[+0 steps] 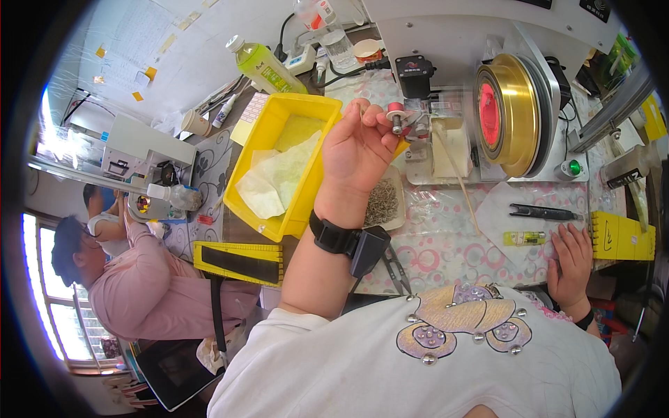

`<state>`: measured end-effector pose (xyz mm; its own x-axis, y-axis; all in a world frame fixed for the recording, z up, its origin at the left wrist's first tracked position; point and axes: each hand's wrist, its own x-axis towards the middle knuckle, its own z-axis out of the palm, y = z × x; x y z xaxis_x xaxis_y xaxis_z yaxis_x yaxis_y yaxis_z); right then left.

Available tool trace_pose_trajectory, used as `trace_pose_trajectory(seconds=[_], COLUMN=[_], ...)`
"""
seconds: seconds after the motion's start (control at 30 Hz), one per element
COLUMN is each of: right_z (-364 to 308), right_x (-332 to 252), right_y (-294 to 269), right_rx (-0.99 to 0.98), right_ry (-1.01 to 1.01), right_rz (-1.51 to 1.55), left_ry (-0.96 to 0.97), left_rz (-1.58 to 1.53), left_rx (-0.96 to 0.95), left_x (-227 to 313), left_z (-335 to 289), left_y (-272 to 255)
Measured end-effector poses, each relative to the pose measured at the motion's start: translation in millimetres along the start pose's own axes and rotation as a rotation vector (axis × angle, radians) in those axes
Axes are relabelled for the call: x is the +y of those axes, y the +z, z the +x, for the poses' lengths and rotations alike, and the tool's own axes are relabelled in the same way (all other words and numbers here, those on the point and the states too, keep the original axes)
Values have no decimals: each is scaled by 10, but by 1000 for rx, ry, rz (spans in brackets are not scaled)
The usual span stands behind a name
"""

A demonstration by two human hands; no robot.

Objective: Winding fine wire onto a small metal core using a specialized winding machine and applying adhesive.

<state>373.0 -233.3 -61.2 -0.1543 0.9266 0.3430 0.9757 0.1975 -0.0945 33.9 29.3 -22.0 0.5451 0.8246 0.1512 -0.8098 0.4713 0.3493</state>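
My left hand (pixel 359 143) is raised over the right side of the yellow bin (pixel 326 102), palm up and fingers curled. Its fingertips close on a small part (pixel 396 118) with a red top, a pale disc and a dark metal stub; the exact kind is not clear. Below the left wrist sits a clear tray of small metal pieces (pixel 382 202). My right hand (pixel 571 259) lies flat at the table's right, fingers spread, holding nothing. Nearest to it are a small yellow-green box (pixel 524 238) and a black pen-like tool (pixel 543 212).
A machine with a large gold spool (pixel 512 115) stands ahead at the right. Tweezers (pixel 397 270) lie near the front edge. A green drink bottle (pixel 265 64) stands behind the bin. A yellow folder (pixel 622 235) is far right. At left sits a person in pink (pixel 153 279).
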Motion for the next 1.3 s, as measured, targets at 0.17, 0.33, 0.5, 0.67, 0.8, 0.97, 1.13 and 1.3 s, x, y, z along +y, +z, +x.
trace_pose_trajectory(seconds=[0.17, 0.33, 0.5, 0.67, 0.8, 0.97, 1.13, 1.3], right_z=[13, 8, -20, -48, -47, -43, -42, -39], right_x=[-8, -6, 37, 56, 58, 49, 60, 57], right_y=[-3, -3, 10, 26, 27, 27, 34, 35], right_rx=[10, 14, -29, -36, -41, -37, -40, -49], right_ry=[-1, -3, -16, -19, -16, -14, -16, -14], right_rz=[5, 8, -9, -16, -21, -9, -4, -18], left_ry=[0, 10, -2, 0, -6, 9, 6, 103], left_rz=[-13, 50, -11, 1, -20, 42, 59, 373], left_rx=[-4, 28, 6, -7, -19, 15, 29, 408], left_x=[-1, -5, 3, 0, 8, -3, 26, 119], left_z=[0, 0, 4, 3, 6, 1, -6, -61], left_y=[2, -4, -13, -23, -23, -30, -1, 148])
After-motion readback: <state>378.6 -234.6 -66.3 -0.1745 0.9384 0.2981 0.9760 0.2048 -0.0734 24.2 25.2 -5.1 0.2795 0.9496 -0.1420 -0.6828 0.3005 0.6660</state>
